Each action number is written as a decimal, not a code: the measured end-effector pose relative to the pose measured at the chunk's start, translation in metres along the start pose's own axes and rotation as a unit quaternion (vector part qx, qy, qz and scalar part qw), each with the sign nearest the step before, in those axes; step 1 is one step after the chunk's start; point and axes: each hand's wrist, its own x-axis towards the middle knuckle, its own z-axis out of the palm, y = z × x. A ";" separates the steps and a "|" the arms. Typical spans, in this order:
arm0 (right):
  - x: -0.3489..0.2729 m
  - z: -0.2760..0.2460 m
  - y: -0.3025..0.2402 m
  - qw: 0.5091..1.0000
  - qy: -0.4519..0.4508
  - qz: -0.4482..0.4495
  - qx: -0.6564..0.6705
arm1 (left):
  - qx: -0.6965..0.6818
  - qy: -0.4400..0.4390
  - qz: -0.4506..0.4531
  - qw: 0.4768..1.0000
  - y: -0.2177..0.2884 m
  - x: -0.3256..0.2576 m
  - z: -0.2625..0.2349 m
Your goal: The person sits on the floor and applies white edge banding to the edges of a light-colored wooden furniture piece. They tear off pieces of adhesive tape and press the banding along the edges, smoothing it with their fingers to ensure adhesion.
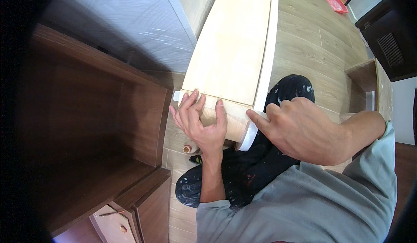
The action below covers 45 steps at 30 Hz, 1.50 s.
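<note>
The board's near end (pixel 226 121) lies hidden under the left hand's fingers (pixel 191 108). Just below them, a small brown-capped thing (pixel 187 149) on the floor is too small to tell. The right hand's curled fingers (pixel 282 108) conceal their tips.

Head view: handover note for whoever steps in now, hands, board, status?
Left hand: flat, fingers spread, pressing the near end of the light wooden board.
Right hand: loosely curled, forefinger tip on the board's white edge strip at the near corner.
Board lies across the lap, far end out over the floor.
Small brown-capped bottle on the floor under the left hand.
What is done or left cannot be told.
</note>
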 end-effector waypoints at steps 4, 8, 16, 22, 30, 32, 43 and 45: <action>-0.001 0.000 0.000 1.000 0.008 -0.004 -0.010 | -0.001 -0.007 -0.004 1.000 0.001 -0.001 -0.001; 0.000 0.001 0.004 1.000 0.009 -0.017 -0.010 | -0.003 -0.013 -0.007 1.000 0.001 0.000 -0.001; 0.004 -0.008 0.004 1.000 -0.002 -0.020 -0.003 | -0.012 -0.030 -0.022 0.999 0.001 0.000 -0.004; 0.000 -0.023 -0.006 0.999 0.012 0.005 0.039 | -0.053 -0.035 -0.056 0.996 0.003 0.004 -0.008; 0.001 -0.012 -0.010 1.000 0.022 -0.011 0.000 | -0.050 -0.051 -0.065 0.995 0.007 0.007 -0.014; 0.001 -0.008 -0.011 1.000 -0.008 -0.007 -0.028 | -0.048 -0.049 -0.063 0.996 0.007 0.007 -0.014; 0.006 -0.006 -0.004 0.998 -0.067 0.008 -0.010 | -0.035 -0.047 -0.062 0.996 0.009 0.006 -0.012; 0.006 -0.005 -0.003 0.998 -0.062 0.007 -0.007 | -0.032 -0.047 -0.062 0.996 0.009 0.006 -0.011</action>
